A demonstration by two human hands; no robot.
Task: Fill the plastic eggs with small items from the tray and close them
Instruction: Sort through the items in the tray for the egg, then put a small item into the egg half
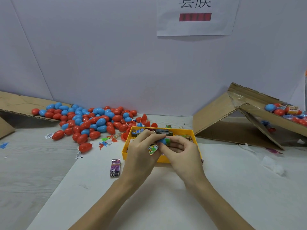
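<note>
While both hands (163, 145) are pinched together on that blue egg half (163, 140) over the tray (126, 151), it looks light and slick, so grip the rim.

Blue egg half (163, 141) mostly hidden by fingers, wall sign (195, 15) cut off at twelve o'clock, packet (152, 149) print too small to read
</note>
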